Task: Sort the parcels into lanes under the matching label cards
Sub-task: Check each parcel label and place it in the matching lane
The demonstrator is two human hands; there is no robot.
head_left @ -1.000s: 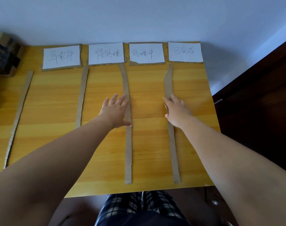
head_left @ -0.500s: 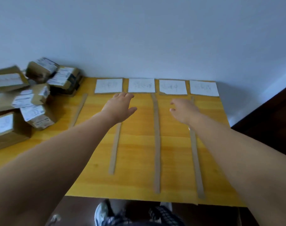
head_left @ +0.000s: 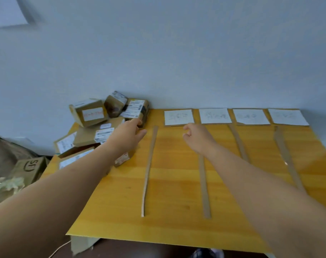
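Parcels [head_left: 102, 125] sit piled at the table's [head_left: 177, 211] far left, tipped every way. Left hand [head_left: 126, 135] reaches over them, fingers spread, holding nothing. Right hand [head_left: 197, 138] hangs loosely curled, empty.

Soft, even daylight fills the scene, perhaps from the right; the wall [head_left: 177, 53] reads bluish-grey. Motion blur smears the whole frame, leaving the writing on the label cards [head_left: 179, 117] unreadable. Faint shadows lie on the table [head_left: 177, 183]. Wide-angle distortion stretches the forearms near the lower corners.
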